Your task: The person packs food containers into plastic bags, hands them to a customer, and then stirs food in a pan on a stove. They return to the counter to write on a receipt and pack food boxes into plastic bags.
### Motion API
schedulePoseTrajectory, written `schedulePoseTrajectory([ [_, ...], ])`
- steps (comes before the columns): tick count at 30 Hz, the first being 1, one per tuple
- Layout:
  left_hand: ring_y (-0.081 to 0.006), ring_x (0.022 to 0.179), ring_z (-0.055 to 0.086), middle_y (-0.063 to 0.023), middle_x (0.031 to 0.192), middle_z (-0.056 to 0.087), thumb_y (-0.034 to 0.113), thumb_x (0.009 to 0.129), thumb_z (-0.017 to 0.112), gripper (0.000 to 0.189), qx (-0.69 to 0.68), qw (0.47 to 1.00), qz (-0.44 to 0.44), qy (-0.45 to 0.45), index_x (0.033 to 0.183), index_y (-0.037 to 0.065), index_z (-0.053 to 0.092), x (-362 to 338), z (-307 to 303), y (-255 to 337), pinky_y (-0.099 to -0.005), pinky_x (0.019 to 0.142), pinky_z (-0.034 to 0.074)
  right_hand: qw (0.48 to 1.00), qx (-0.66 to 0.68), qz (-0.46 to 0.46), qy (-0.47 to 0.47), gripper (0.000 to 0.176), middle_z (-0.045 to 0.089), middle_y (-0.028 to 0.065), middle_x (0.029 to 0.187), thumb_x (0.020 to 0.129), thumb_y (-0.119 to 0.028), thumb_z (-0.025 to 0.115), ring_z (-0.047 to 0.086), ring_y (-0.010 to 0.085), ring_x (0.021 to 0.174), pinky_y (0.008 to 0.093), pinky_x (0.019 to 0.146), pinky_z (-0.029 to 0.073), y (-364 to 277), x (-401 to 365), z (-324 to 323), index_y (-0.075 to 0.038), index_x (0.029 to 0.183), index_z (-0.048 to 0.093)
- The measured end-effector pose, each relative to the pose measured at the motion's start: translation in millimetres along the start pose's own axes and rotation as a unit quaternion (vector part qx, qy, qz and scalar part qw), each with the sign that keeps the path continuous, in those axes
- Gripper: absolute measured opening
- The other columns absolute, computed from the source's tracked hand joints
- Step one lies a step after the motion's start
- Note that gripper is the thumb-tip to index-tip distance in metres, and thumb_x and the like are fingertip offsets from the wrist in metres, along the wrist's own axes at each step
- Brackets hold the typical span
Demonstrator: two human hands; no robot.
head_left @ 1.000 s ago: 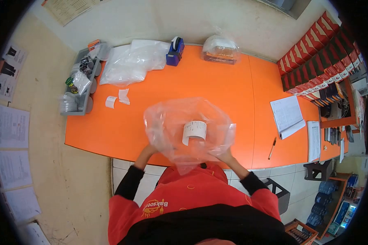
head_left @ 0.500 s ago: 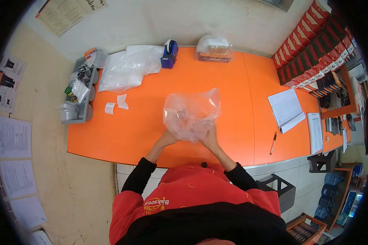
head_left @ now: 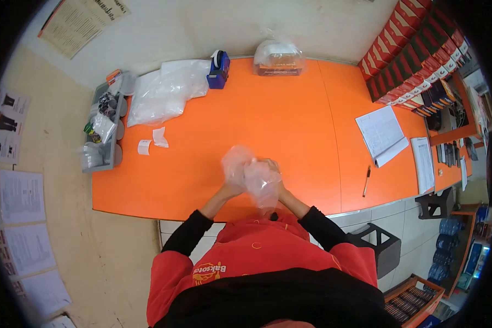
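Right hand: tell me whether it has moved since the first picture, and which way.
Yes: the right hand has moved left, away from the seam in the orange tabletop.

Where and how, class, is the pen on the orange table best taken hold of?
Probably around the middle of the pen, from above, fingers closing on its left and right sides: it is slim, lies pointing away from the near edge, and has bare table on both sides.

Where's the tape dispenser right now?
Head view, left of centre: the blue tape dispenser stands near the far edge of the orange table, between the flat pile of plastic bags and the plastic-covered box.
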State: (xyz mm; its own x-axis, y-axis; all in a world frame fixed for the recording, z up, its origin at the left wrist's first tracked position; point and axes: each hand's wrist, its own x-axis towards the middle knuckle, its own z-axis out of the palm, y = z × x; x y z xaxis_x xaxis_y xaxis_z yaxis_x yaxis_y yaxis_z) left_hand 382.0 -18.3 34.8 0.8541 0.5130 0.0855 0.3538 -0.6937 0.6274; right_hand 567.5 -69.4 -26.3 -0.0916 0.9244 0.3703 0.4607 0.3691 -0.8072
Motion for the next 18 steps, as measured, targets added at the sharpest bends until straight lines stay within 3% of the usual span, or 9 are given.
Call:
schedulePoseTrajectory([
  [3, -0.015, 0.07, 0.054, -0.0056, 0.079, 0.056, 0.015, 0.068, 0.065, 0.027, 0.052, 0.998, 0.001, -0.029, 0.089, 0.006, 0.052, -14.7, -6.6, 28.6, -0.0286, 0.057, 0.043, 0.982, -0.17, -0.079, 0.004, 0.036, 0.055, 0.0035, 0.094, 0.069, -0.017, 0.056, 0.047, 0.0213, 0.097, 0.0364, 0.088, 0.032, -2.3, -13.0, 0.2, -0.016, 0.104, 0.062],
  [4, -0.0166, 0.068, 0.053, -0.0062, 0.076, 0.055, 0.015, 0.067, 0.065, 0.024, -0.003, 0.999, -0.032, 0.0, 0.086, 0.006, 0.052, -19.1, -6.7, 45.9, -0.0291, 0.056, 0.043, 0.972, -0.215, -0.095, 0.004, 0.035, 0.055, 0.0021, 0.092, 0.07, -0.016, 0.055, 0.047, 0.0199, 0.096, 0.0355, 0.088, 0.031, -3.8, -17.5, -1.3, -0.018, 0.103, 0.064],
  [6, -0.0198, 0.064, 0.052, -0.0072, 0.071, 0.054, 0.015, 0.065, 0.063, 0.019, -0.116, 0.987, -0.094, 0.063, 0.079, 0.006, 0.053, -28.2, -5.5, 75.6, -0.0299, 0.054, 0.042, 0.967, -0.228, -0.111, -0.017, 0.037, 0.054, 0.0003, 0.093, 0.071, -0.015, 0.053, 0.047, 0.0192, 0.096, 0.0365, 0.088, 0.031, 4.9, -22.6, 1.1, -0.021, 0.106, 0.063],
  [9, -0.0198, 0.066, 0.053, -0.007, 0.073, 0.055, 0.014, 0.064, 0.063, 0.016, -0.146, 0.981, -0.033, 0.127, 0.074, 0.005, 0.054, -40.1, 6.7, 68.6, -0.0299, 0.054, 0.042, 0.963, -0.231, -0.131, -0.054, 0.038, 0.053, -0.0009, 0.095, 0.072, -0.014, 0.052, 0.046, 0.0189, 0.097, 0.0384, 0.09, 0.03, 3.7, -30.3, -0.1, -0.022, 0.108, 0.061],
  [13, -0.0189, 0.068, 0.054, -0.0067, 0.073, 0.054, 0.013, 0.064, 0.064, 0.019, -0.26, 0.948, -0.08, 0.164, 0.08, 0.004, 0.057, -44.2, 3.2, 71.4, -0.03, 0.058, 0.043, 0.95, -0.269, -0.14, -0.071, 0.036, 0.053, -0.0006, 0.1, 0.073, -0.015, 0.051, 0.045, 0.0198, 0.101, 0.0412, 0.092, 0.029, -7.5, -30.3, -10.8, -0.02, 0.107, 0.06],
  [15, -0.0183, 0.069, 0.054, -0.0059, 0.072, 0.054, 0.011, 0.065, 0.065, 0.02, -0.267, 0.933, -0.085, 0.227, 0.082, 0.003, 0.058, -36.6, -12.9, 79.0, -0.03, 0.061, 0.044, 0.948, -0.261, -0.142, -0.11, 0.034, 0.053, 0.0003, 0.103, 0.072, -0.018, 0.053, 0.045, 0.0211, 0.104, 0.0428, 0.092, 0.028, -7.3, -29.7, -20.1, -0.017, 0.105, 0.059],
  [18, -0.0155, 0.073, 0.055, -0.0049, 0.074, 0.056, 0.008, 0.067, 0.066, 0.02, -0.154, 0.949, -0.165, 0.221, 0.086, 0.003, 0.06, -11.6, -28.9, 67.1, -0.0278, 0.063, 0.045, 0.949, -0.247, -0.111, -0.161, 0.035, 0.052, 0.0026, 0.108, 0.07, -0.023, 0.059, 0.042, 0.0232, 0.109, 0.0458, 0.094, 0.026, -13.4, -25.1, -25.9, -0.013, 0.104, 0.057],
])
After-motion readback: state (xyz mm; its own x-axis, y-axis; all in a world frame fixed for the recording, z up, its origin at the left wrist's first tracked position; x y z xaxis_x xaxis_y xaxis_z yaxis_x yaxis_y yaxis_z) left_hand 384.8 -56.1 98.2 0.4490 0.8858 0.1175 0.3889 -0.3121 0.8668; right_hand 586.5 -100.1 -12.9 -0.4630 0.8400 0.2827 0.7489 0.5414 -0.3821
